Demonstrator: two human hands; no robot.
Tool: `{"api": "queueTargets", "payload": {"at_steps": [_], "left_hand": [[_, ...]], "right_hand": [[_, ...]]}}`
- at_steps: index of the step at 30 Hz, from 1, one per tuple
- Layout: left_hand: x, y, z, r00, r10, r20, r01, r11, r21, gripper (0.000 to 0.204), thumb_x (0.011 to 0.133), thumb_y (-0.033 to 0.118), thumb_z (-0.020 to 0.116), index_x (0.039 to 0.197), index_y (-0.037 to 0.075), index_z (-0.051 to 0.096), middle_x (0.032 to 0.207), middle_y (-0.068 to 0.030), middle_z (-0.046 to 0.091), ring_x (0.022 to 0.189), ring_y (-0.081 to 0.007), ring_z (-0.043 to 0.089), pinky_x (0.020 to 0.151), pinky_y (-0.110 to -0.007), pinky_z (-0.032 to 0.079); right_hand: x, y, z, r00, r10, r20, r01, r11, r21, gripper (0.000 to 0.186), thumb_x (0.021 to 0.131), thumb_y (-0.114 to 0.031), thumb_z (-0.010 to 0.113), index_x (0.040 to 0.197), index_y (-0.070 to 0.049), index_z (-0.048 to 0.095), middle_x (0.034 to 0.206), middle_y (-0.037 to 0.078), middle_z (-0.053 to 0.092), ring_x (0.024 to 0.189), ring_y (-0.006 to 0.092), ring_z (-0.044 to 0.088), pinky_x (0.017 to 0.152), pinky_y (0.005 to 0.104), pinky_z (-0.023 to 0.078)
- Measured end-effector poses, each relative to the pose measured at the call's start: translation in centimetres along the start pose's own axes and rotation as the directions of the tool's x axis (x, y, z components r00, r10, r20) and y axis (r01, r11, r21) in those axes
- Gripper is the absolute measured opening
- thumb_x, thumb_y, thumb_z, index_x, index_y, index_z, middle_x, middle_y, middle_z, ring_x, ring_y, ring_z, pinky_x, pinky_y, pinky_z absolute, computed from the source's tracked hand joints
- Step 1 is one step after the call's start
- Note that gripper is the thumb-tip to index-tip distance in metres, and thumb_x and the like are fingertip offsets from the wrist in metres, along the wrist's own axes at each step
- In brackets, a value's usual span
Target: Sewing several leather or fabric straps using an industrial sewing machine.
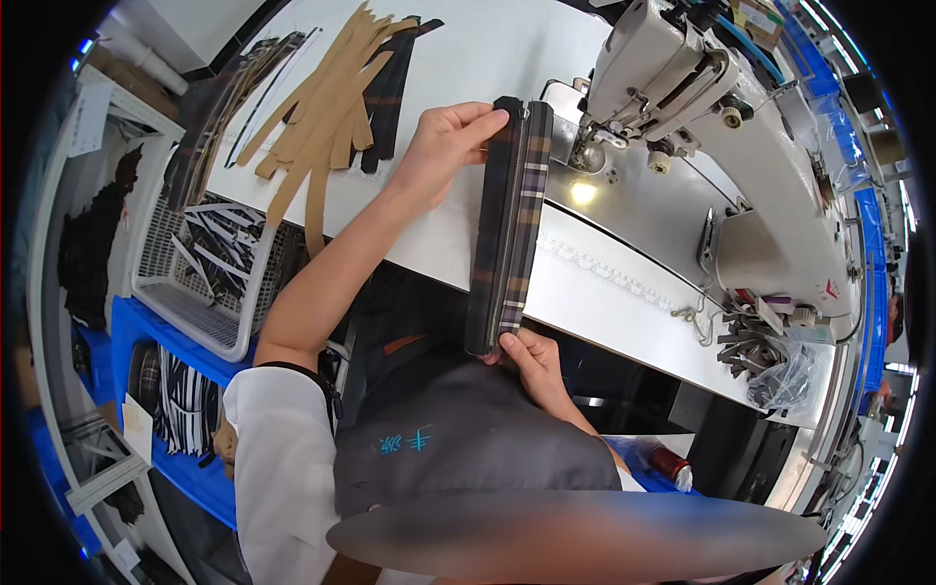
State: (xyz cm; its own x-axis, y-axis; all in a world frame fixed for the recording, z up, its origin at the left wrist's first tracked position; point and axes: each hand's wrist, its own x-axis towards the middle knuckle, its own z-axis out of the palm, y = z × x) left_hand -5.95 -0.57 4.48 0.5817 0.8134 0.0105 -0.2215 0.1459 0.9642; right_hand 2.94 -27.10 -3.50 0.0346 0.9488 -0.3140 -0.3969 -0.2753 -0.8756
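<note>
My left hand (448, 146) pinches the top end of a long dark strip (497, 224) that has a zipper along it and a brown, cream and purple plaid band down its right side. My right hand (531, 366) grips the lower end, near the front edge of the white table (595, 292). The strip is held upright in the view, just left of the sewing machine (712, 136), whose small lamp lights the metal plate. Tan fabric strips (317, 112) and dark plaid strips lie beyond my left hand on the table.
A grey plastic basket (146, 278) of black and white scraps stands at the left, above a blue bin (195, 478) holding striped fabric. A white metal shelf (44, 244) is at the far left. Scissors, metal parts and a plastic bag (780, 380) lie at the table's right end.
</note>
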Motion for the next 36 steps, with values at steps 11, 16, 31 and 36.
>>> {"api": "queueTargets", "payload": {"at_steps": [11, 16, 31, 36], "left_hand": [[-0.7, -1.9, -2.7, 0.837, 0.466, 0.287, 0.219, 0.196, -0.956, 0.017, 0.096, 0.022, 0.050, 0.103, 0.007, 0.055, 0.075, 0.0000, 0.048, 0.053, -0.0097, 0.039, 0.059, -0.023, 0.035], [-0.7, -1.8, -3.9, 0.862, 0.451, 0.232, 0.189, 0.141, -0.972, 0.017, 0.092, 0.022, 0.053, 0.097, 0.006, 0.058, 0.072, 0.0005, 0.048, 0.053, -0.0092, 0.038, 0.060, -0.022, 0.033], [0.2, -2.6, -4.8, 0.834, 0.544, 0.090, 0.006, 0.154, -0.988, 0.015, 0.094, 0.013, 0.053, 0.092, 0.000, 0.059, 0.067, -0.0014, 0.054, 0.056, -0.0111, 0.048, 0.056, -0.024, 0.041], [0.8, -3.3, -5.6, 0.944, 0.328, -0.029, -0.042, 0.031, -0.999, 0.020, 0.093, 0.017, 0.052, 0.087, 0.000, 0.058, 0.060, -0.0012, 0.047, 0.049, -0.0129, 0.040, 0.054, -0.026, 0.035]], "right_hand": [[2.2, -2.8, 3.7, 0.423, -0.722, 0.547, 0.713, -0.107, -0.693, 0.037, 0.067, 0.003, 0.067, 0.103, -0.006, 0.070, 0.094, 0.006, 0.063, 0.070, 0.0189, 0.056, 0.060, 0.0290, 0.042], [3.3, -2.2, 4.8, 0.406, -0.665, 0.627, 0.753, -0.145, -0.642, 0.031, 0.066, -0.001, 0.069, 0.097, -0.007, 0.070, 0.086, 0.005, 0.060, 0.072, 0.0194, 0.057, 0.061, 0.0307, 0.042], [3.9, -2.5, 4.8, 0.547, -0.704, 0.453, 0.614, -0.031, -0.789, 0.039, 0.065, -0.001, 0.077, 0.101, -0.006, 0.063, 0.108, 0.012, 0.061, 0.104, 0.0322, 0.058, 0.088, 0.0418, 0.041], [4.1, -2.5, 5.6, 0.722, -0.478, 0.501, 0.474, -0.187, -0.861, 0.082, 0.068, -0.015, 0.078, 0.140, -0.007, 0.040, 0.147, 0.020, 0.034, 0.130, 0.0386, 0.041, 0.102, 0.0497, 0.034]]}}
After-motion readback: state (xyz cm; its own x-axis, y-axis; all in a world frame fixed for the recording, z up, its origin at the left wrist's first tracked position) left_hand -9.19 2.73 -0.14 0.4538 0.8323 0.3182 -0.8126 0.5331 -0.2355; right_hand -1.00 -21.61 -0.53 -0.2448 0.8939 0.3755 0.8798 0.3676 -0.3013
